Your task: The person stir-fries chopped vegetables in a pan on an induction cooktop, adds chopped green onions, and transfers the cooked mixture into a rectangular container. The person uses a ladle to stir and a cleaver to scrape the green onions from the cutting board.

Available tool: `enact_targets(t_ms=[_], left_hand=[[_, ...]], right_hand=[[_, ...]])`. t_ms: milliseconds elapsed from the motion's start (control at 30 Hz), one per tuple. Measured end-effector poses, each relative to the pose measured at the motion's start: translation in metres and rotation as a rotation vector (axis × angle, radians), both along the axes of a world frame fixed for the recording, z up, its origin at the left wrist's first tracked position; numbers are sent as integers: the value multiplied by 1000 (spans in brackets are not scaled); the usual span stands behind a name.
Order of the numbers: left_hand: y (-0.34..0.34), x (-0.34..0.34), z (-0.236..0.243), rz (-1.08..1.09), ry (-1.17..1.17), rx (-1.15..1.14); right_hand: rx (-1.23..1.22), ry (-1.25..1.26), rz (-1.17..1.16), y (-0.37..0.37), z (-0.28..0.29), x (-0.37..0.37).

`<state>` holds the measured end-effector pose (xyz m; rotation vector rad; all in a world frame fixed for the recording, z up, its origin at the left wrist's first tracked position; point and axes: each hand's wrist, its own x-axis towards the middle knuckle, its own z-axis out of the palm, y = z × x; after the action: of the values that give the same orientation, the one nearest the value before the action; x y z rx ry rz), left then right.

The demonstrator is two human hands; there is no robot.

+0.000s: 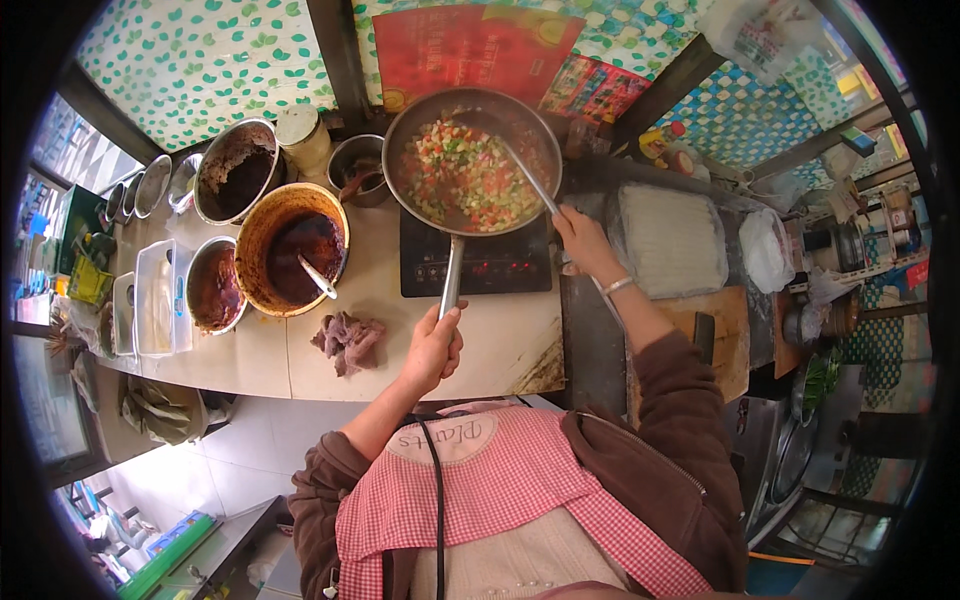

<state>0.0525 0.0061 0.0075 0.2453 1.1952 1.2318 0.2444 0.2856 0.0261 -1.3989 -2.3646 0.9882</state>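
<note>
A steel frying pan (425,185) holding diced vegetables (455,170) in green, red and pale pieces sits over a black induction cooktop (510,260) with red lit marks. My left hand (430,345) is closed round the pan's long metal handle (452,272). My right hand (585,240) grips a long-handled metal utensil (535,180), whose head reaches into the vegetables and is hard to make out.
Left of the pan are bowls of dark sauce (270,215), a plastic container (162,300) and a crumpled cloth (348,343). On the right lie a wrapped pale slab (670,240), a white bag (765,250) and a wooden board (725,350) with a dark knife.
</note>
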Motion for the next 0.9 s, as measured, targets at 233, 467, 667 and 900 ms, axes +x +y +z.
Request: enact_targets(t_ms=[233, 467, 667, 900], left_hand=[[-1, -1, -2, -4, 11, -9], [0, -2, -1, -20, 9, -3], [0, -2, 0, -12, 23, -20], [0, -2, 0, 4, 26, -18]], right_hand=[[-216, -63, -91, -18, 69, -2], [96, -23, 142, 24, 11, -48], [495, -368, 424, 3, 53, -5], [541, -312, 267, 23, 82, 27]])
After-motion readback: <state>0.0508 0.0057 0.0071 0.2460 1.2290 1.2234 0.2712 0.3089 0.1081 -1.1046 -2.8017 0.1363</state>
